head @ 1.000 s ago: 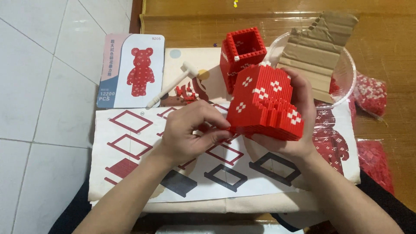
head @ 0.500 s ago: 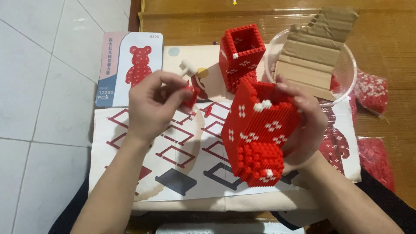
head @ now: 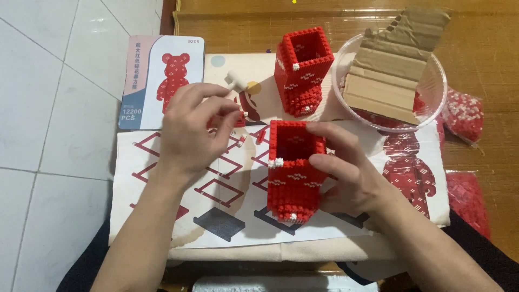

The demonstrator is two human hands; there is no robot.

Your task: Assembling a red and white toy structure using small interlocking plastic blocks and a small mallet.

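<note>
Right hand (head: 351,173) grips hollow red-and-white brick block tower (head: 294,170) upright at centre, steadying it on printed paper instruction sheet (head: 162,216); left hand (head: 192,127), at 10 o'clock, fingers curled over loose small bricks (pinch unclear)

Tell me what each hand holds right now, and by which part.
The right hand holds the hollow red brick block by its right side wall near the open top. The left hand reaches among small loose bricks; its grip cannot be told.
</note>
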